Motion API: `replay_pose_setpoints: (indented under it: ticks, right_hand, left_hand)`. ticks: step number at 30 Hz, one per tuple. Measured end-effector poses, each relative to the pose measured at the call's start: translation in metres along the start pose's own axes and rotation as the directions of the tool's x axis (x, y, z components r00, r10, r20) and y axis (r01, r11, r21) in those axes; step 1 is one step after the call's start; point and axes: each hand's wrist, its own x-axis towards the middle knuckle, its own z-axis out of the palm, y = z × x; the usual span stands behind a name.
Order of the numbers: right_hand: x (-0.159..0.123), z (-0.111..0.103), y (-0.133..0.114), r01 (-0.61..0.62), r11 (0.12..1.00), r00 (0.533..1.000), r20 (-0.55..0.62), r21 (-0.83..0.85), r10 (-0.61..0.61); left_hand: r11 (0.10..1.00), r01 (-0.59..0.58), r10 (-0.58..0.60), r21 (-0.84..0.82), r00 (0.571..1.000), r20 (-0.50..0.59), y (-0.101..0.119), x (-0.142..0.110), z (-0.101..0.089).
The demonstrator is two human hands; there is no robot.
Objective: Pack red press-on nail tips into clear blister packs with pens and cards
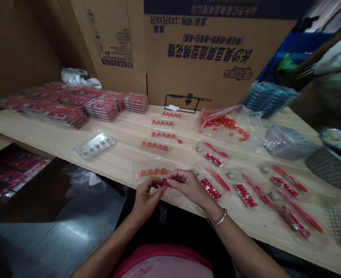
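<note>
My left hand (145, 199) and my right hand (189, 187) meet at the table's front edge. Both pinch one small red translucent piece (165, 182) between thumb and fingertips; the fingers partly cover it. Just beyond them lies a clear plastic tray (136, 165) with a row of orange-red pieces (150, 172). Further back, several similar rows lie one behind another, the nearest row (154, 146) holding small blocky pieces. A loose red piece (180, 141) sits to their right. An open clear bag (250, 119) has many red pieces (224, 122) spilling inside it.
Clear packs with red pens and dotted red pouches (245, 195) lie at right. Stacked red packs (57, 106) fill the back left, near an empty-looking moulded tray (96, 146). Clear trays (289, 142), blue packs (269, 98) and a grey basket (329, 168) stand right. A carton (205, 77) stands behind.
</note>
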Motion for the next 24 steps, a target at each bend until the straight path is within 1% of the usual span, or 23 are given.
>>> replay_pose_setpoints:
  ticks: [2,4,7,10,12,13,15,16,18,20,21,22,23,24]
  right_hand:
    - [-0.004,0.007,0.001,-0.004,1.0,1.0,-0.021,0.003,0.004]
    - [-0.008,0.015,0.002,0.003,0.999,0.999,-0.039,-0.04,-0.005]
    - [-0.012,0.024,0.005,-0.013,0.997,0.999,-0.034,-0.078,0.01]
    - [-0.012,0.028,0.011,-0.029,1.0,0.999,0.027,-0.011,0.03]
    - [-0.012,0.029,0.013,0.002,1.0,0.999,0.047,-0.019,-0.001]
    - [-0.013,0.03,0.013,0.031,0.998,0.999,0.047,-0.061,-0.028]
    - [-0.017,0.032,0.007,0.106,0.969,0.994,0.059,-0.223,-0.095]
    - [-0.02,0.033,0.003,0.147,0.932,0.988,0.086,-0.332,-0.125]
    - [-0.027,0.034,-0.007,0.216,0.805,0.974,0.179,-0.553,-0.139]
    - [-0.032,0.036,-0.016,0.26,0.664,0.959,0.27,-0.701,-0.09]
    - [-0.033,0.036,-0.019,0.269,0.618,0.952,0.299,-0.739,-0.056]
    - [-0.034,0.036,-0.02,0.272,0.594,0.948,0.316,-0.757,-0.031]
    - [-0.033,0.035,-0.02,0.269,0.593,0.947,0.321,-0.759,-0.019]
    - [-0.032,0.034,-0.018,0.256,0.615,0.95,0.311,-0.746,-0.018]
  left_hand:
    - [0.973,0.128,-0.133,-0.193,0.991,-0.014,0.0,-0.003,-0.003]
    - [0.907,0.253,-0.269,-0.338,0.963,-0.001,0.0,-0.006,-0.008]
    - [0.831,0.366,-0.386,-0.419,0.922,0.039,0.001,-0.01,-0.017]
    - [0.757,0.461,-0.469,-0.464,0.877,0.106,0.002,-0.014,-0.024]
    - [0.735,0.484,-0.489,-0.475,0.864,0.124,0.003,-0.017,-0.029]
    - [0.741,0.481,-0.485,-0.469,0.866,0.122,0.003,-0.018,-0.031]
    - [0.776,0.463,-0.46,-0.428,0.88,0.118,0.004,-0.02,-0.033]
    - [0.796,0.455,-0.445,-0.399,0.887,0.124,0.005,-0.021,-0.033]
    - [0.828,0.442,-0.417,-0.346,0.897,0.148,0.004,-0.022,-0.033]
    - [0.847,0.429,-0.397,-0.315,0.903,0.164,0.002,-0.022,-0.033]
    - [0.85,0.429,-0.395,-0.306,0.903,0.169,0.001,-0.023,-0.032]
    - [0.85,0.433,-0.398,-0.3,0.901,0.174,-0.001,-0.023,-0.031]
    - [0.846,0.443,-0.405,-0.296,0.896,0.182,-0.002,-0.024,-0.029]
    - [0.84,0.455,-0.415,-0.297,0.89,0.192,-0.003,-0.025,-0.028]
